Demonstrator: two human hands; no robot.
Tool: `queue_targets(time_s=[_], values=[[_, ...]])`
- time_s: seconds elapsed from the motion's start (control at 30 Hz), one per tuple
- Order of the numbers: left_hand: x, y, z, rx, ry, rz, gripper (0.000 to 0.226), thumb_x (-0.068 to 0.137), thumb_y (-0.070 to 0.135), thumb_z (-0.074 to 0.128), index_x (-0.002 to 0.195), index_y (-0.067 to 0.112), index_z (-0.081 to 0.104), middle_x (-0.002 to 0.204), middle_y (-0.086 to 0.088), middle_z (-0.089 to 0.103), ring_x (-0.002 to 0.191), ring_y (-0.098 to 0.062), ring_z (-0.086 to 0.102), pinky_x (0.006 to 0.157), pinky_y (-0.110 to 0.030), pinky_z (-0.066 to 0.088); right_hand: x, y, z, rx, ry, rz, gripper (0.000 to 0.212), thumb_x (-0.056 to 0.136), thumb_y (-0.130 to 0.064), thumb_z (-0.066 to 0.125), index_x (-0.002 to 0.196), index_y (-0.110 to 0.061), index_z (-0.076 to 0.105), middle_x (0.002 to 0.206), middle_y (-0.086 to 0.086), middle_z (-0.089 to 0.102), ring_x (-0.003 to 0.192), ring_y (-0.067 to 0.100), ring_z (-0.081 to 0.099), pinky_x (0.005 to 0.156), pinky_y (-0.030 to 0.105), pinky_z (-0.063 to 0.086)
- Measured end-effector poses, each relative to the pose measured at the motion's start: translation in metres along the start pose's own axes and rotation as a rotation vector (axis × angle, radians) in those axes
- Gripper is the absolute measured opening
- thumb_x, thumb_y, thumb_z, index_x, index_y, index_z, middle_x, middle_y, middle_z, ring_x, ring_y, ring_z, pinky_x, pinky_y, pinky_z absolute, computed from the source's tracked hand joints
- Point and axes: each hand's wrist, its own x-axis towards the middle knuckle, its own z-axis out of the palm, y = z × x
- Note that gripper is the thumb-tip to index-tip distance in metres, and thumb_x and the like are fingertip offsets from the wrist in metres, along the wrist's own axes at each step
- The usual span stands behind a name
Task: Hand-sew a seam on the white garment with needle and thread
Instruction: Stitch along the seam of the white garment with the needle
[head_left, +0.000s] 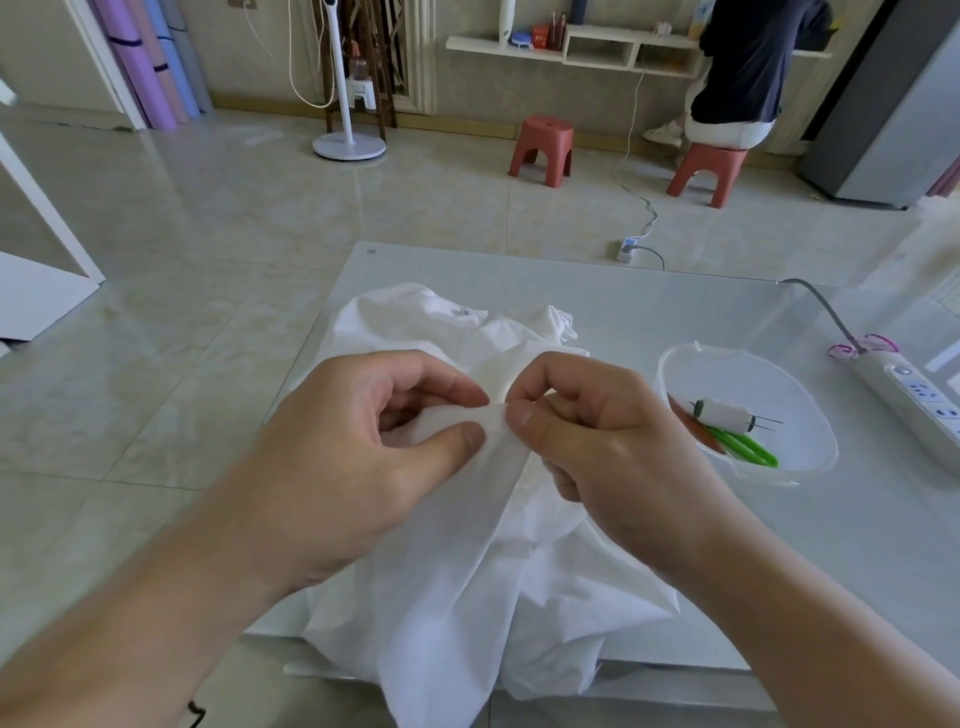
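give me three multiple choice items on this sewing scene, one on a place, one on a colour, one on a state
1. Where is the white thread spool?
A. in the clear plastic bowl
B. on the floor
C. on the power strip

2. What colour is the empty stool on the floor?
A. blue
B. red
C. white

3. What are the hands doing?
A. both pinching a fold of the white garment
B. both lying flat on the table
C. one lifting the bowl

Answers:
1 A, the spool lies inside the bowl beside a green-handled tool.
2 B, its seat and legs are red.
3 A, the left hand and right hand each pinch the fabric between thumb and fingers.
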Motion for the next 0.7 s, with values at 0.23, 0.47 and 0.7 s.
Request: queue_targets(time_s=[0.23, 0.47, 0.7], values=[[0.001, 0.005, -0.004, -0.069, 0.011, -0.093, 0.021, 0.077, 0.019, 0.091, 0.092, 0.033, 0.084, 0.093, 0.002, 0.083, 0.091, -0.016, 0.08, 0.094, -0.047, 0.062, 0.003, 0.003, -0.006, 0.014, 0.004, -0.022, 0.021, 0.101, -0.009, 0.063, 0.081, -0.01, 0.064, 0.057, 0.007, 0.031, 0.059, 0.027, 0.025, 0.056, 0.037, 0.025], [-0.001, 0.006, -0.002, -0.016, 0.063, -0.096, 0.009, 0.079, 0.023, 0.09, 0.082, 0.026, 0.082, 0.08, -0.003, 0.08, 0.08, -0.027, 0.078, 0.087, -0.057, 0.063, 0.003, 0.005, -0.004, 0.081, -0.041, -0.044, 0.011, 0.094, -0.016, 0.076, 0.085, -0.012, 0.07, 0.058, 0.005, 0.031, 0.055, 0.023, 0.027, 0.053, 0.032, 0.029], [-0.003, 0.01, 0.0, -0.037, 0.062, -0.083, 0.024, 0.07, 0.045, 0.081, 0.081, 0.023, 0.082, 0.079, -0.004, 0.08, 0.081, -0.029, 0.078, 0.087, -0.056, 0.063, 0.005, 0.006, -0.004, 0.08, 0.012, -0.01, 0.018, 0.094, -0.007, 0.075, 0.076, -0.009, 0.072, 0.057, 0.005, 0.028, 0.055, 0.023, 0.025, 0.055, 0.031, 0.029]])
